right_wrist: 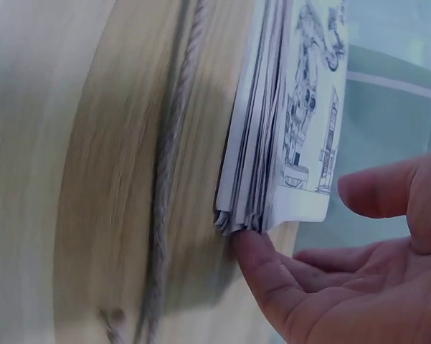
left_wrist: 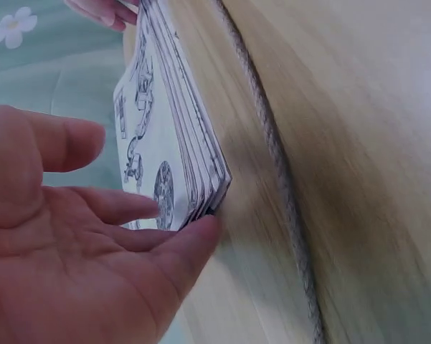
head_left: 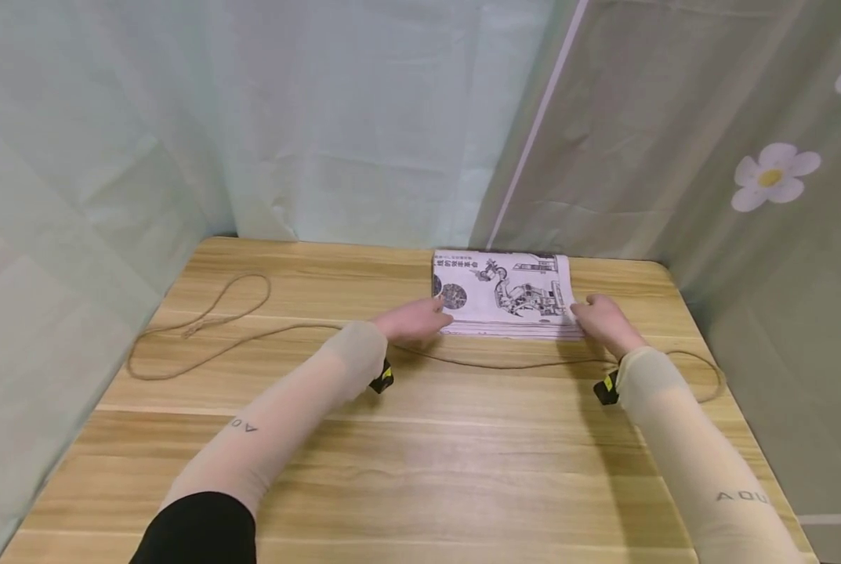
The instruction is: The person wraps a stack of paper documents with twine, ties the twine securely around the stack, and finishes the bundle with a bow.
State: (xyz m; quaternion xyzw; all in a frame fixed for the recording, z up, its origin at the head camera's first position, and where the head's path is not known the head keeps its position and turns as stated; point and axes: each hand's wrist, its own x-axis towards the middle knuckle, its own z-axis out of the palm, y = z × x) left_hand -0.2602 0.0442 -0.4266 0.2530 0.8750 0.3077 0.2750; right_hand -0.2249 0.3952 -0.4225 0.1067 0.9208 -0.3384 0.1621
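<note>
A stack of folded newspapers (head_left: 483, 301), printed in black with machinery pictures, lies near the far edge of the wooden table. My left hand (head_left: 413, 319) is at its left end, fingertips against the layered edges in the left wrist view and thumb held apart. At the right end is my right hand (head_left: 609, 323); in the right wrist view its fingers (right_wrist: 262, 261) touch the ends of the sheets, with the thumb lifted away. A thin brown rope (head_left: 491, 365) runs along the table on the near side of the stack, passing beneath both wrists.
At the left, the rope forms a loose loop with a knot (head_left: 193, 330); at the right it bends into another curve near the table edge. Pale green curtains (head_left: 364, 125) hang behind and beside the table (head_left: 462, 462). A dark wrist camera (head_left: 607, 388) sits under the right wrist.
</note>
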